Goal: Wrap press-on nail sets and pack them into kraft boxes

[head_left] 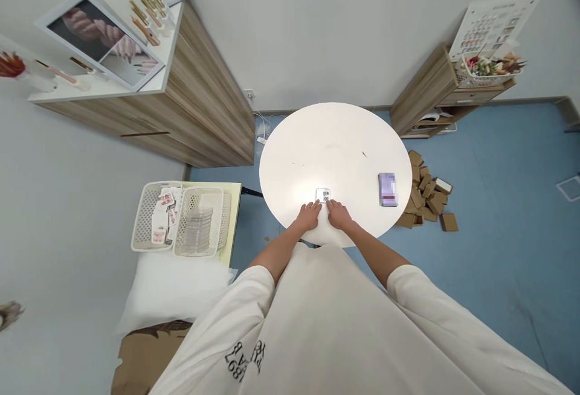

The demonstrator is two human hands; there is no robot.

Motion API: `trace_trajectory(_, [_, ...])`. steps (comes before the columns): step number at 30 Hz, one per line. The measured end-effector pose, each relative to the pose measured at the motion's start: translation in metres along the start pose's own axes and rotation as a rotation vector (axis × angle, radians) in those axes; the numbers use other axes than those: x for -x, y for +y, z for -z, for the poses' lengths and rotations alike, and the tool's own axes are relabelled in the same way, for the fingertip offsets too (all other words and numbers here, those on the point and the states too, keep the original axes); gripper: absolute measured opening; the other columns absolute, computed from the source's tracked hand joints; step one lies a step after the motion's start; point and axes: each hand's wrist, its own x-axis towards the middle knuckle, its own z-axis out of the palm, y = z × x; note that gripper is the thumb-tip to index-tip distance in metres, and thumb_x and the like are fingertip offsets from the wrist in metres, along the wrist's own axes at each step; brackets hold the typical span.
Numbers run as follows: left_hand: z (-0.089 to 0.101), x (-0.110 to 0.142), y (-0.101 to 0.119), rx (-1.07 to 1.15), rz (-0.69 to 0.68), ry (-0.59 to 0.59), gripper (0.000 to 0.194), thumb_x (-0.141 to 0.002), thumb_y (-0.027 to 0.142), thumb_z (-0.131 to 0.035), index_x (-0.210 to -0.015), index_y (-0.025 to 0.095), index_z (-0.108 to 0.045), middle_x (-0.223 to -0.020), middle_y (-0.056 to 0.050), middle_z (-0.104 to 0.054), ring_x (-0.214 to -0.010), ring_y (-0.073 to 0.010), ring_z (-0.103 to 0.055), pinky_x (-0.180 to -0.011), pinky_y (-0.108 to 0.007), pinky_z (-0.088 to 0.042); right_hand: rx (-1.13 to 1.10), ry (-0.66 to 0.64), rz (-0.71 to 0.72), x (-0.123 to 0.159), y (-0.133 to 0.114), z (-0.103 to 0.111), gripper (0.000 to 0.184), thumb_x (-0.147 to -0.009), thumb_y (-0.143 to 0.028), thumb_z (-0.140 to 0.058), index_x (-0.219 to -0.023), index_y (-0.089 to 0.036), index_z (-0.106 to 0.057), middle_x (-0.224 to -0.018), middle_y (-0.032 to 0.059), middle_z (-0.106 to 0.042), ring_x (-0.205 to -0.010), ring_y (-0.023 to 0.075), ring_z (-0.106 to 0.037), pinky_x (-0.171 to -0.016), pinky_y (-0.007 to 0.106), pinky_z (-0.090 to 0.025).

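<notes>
A small flat, whitish rectangular piece (321,193) with dark marks on its right side lies at the near part of the round white table (335,126). It looks like a clear case or a card; which, I cannot tell. My left hand (309,215) has its fingertips closed at the piece's near left corner. At the near right corner, the fingertips of my right hand (338,214) meet it in the same way. Both thumbs point inward, close to each other. To the right on the table rests a purple box (388,189), blurred over.
Small brown cardboard boxes (426,192) are heaped on the floor to the right. Two white baskets (181,250) stand on a yellowish side table (233,202) at left, holding cards and clear cases. A wooden cabinet (208,93) and a drawer unit (419,90) flank the table.
</notes>
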Motion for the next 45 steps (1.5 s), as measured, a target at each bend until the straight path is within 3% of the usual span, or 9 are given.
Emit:
trace_trajectory(6, [0.005,0.010,-0.024,0.035,0.055,-0.017,0.076,-0.089,0.018,-0.043,-0.160,0.027,-0.018,-0.170,-0.001,-0.010,-0.151,-0.0335,-0.024,-0.120,-0.052,-0.022,0.014,-0.027,-0.001,-0.012,-0.024,0.004,0.072,-0.093,-0.020,-0.042,-0.161,-0.016,-0.019,-0.163,0.0151,-0.028,-0.143,0.0323,-0.032,-0.112,0.043,-0.032])
trace_trajectory(14, [0.020,0.036,-0.094,0.023,0.162,-0.005,0.079,-0.089,0.021,-0.044,-0.161,0.029,-0.012,-0.170,0.001,-0.002,-0.150,-0.0374,-0.024,-0.118,-0.054,-0.024,0.057,-0.123,-0.058,-0.056,-0.094,0.014,0.079,-0.095,-0.020,-0.046,-0.163,-0.026,-0.006,-0.167,0.0151,-0.013,-0.151,0.0324,-0.021,-0.114,0.044,-0.027])
trace_trajectory(19, [0.031,0.048,-0.127,0.004,0.171,0.011,0.080,-0.089,0.020,-0.044,-0.161,0.029,-0.011,-0.170,-0.002,-0.003,-0.146,-0.0352,-0.033,-0.114,-0.051,-0.033,0.082,-0.175,-0.131,-0.080,-0.135,0.012,0.091,-0.094,-0.023,-0.054,-0.162,-0.032,0.007,-0.168,0.0182,-0.002,-0.153,0.0370,-0.013,-0.114,0.048,-0.026])
trace_trajectory(23, [0.034,0.052,-0.140,-0.009,0.121,0.004,0.082,-0.088,0.019,-0.048,-0.161,0.028,-0.011,-0.170,-0.004,-0.003,-0.143,-0.0326,-0.038,-0.111,-0.048,-0.038,0.076,-0.188,-0.195,-0.089,-0.148,0.008,0.098,-0.093,-0.022,-0.058,-0.161,-0.034,0.011,-0.167,0.0207,-0.001,-0.153,0.0405,-0.013,-0.112,0.049,-0.030])
trace_trajectory(30, [0.033,0.057,-0.151,-0.004,0.040,-0.004,0.086,-0.086,0.020,-0.052,-0.161,0.027,-0.012,-0.170,-0.006,0.008,-0.145,-0.0362,-0.036,-0.106,-0.047,-0.043,-0.004,-0.126,-0.152,-0.078,-0.143,0.006,0.100,-0.090,-0.017,-0.059,-0.161,-0.036,0.007,-0.169,0.0164,-0.002,-0.154,0.0385,-0.012,-0.111,0.049,-0.035])
trace_trajectory(35, [0.031,0.073,-0.150,0.002,0.032,-0.009,0.092,-0.084,0.021,-0.054,-0.162,0.027,-0.006,-0.169,-0.008,0.011,-0.147,-0.0363,-0.033,-0.108,-0.046,-0.043,-0.076,-0.152,-0.155,-0.060,-0.144,0.004,0.096,-0.092,-0.021,-0.054,-0.162,-0.029,0.011,-0.168,0.0172,-0.007,-0.154,0.0334,-0.015,-0.113,0.048,-0.034])
trace_trajectory(39, [0.020,0.084,-0.141,0.002,0.051,-0.021,0.095,-0.084,0.023,-0.057,-0.162,0.025,-0.004,-0.169,-0.011,0.011,-0.148,-0.0364,-0.031,-0.109,-0.045,-0.041,-0.081,-0.162,-0.128,-0.041,-0.142,-0.004,0.092,-0.091,-0.023,-0.054,-0.163,-0.024,0.004,-0.168,0.0169,-0.008,-0.154,0.0314,-0.015,-0.114,0.046,-0.033])
trace_trajectory(45, [-0.003,0.101,-0.111,0.003,0.124,0.000,0.089,-0.087,0.025,-0.054,-0.162,0.024,-0.006,-0.169,-0.013,0.008,-0.142,-0.0368,-0.041,-0.111,-0.048,-0.038,-0.127,-0.175,-0.105,-0.005,-0.129,-0.021,0.078,-0.095,-0.029,-0.049,-0.163,-0.018,-0.011,-0.164,0.0170,-0.025,-0.142,0.0299,-0.041,-0.108,0.040,-0.041])
